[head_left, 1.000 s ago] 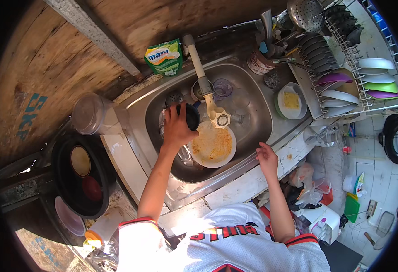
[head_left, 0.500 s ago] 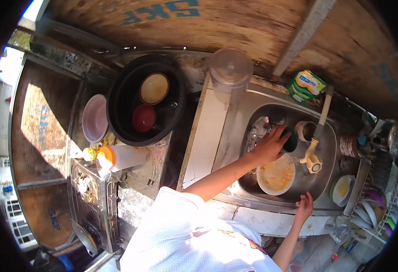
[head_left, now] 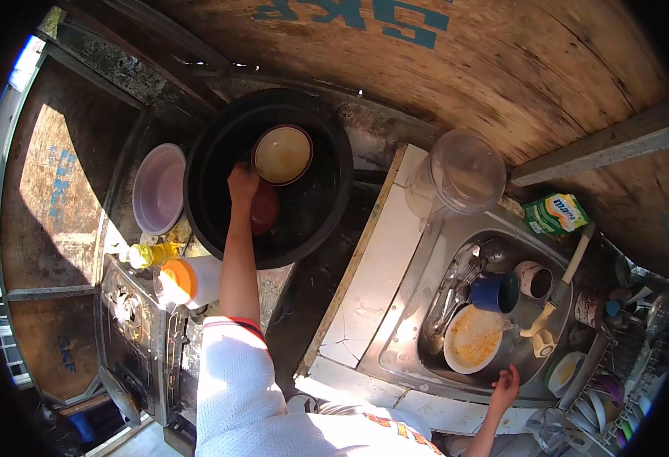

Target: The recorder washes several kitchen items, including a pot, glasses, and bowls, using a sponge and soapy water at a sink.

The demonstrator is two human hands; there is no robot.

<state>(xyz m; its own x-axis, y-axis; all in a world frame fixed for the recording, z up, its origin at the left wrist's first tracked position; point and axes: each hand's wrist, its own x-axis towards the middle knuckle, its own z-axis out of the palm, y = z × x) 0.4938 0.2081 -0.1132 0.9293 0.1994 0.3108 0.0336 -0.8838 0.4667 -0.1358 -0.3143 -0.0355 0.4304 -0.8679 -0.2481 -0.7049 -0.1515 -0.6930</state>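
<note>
My left hand reaches into the large black basin, with its fingers curled. It is beside a cream bowl with a brown rim and partly over a red vessel; whatever the fingers grip is hidden. Above the sink's front edge, my right hand hangs with loosely bent fingers, holding nothing. In the steel sink lie a food-stained white plate, a dark blue cup tipped on its side, a pale mug and several pieces of cutlery.
A clear plastic container stands at the sink's back left corner. The tap hangs over the sink, near a green packet. A pink basin, an orange-lidded container and a stove are left. A dish rack stands right.
My left hand has left the dark cup in the sink and moved left into the black basin. The view has shifted left. My right hand stays by the sink's front edge.
</note>
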